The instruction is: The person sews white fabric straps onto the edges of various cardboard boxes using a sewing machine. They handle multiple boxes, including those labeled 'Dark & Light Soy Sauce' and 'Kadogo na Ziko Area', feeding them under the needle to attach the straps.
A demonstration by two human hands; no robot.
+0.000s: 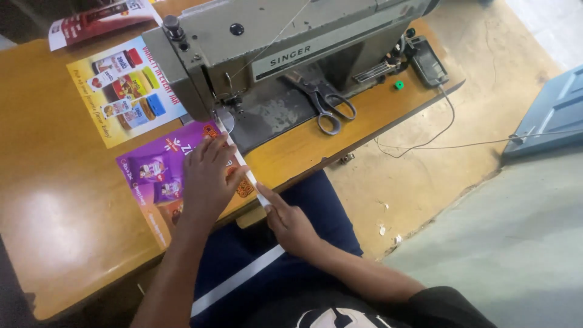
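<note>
Head view: left hand point(206, 176) spread flat on white strip point(243, 167) at 7 o'clock of sewing machine point(291, 42), right hand point(290, 223) pinching the strip nearer the lap, scissors point(325, 102) idle at 3 o'clock; most strip apparently unfed.

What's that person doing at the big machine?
A person sits at a grey sewing machine on a wooden table. A narrow white strip runs from the needle end down over their lap. The left hand lies flat beside the strip on a purple poster, and the right hand pinches the strip nearer the table edge. Scissors lie on the machine's bed.
</note>
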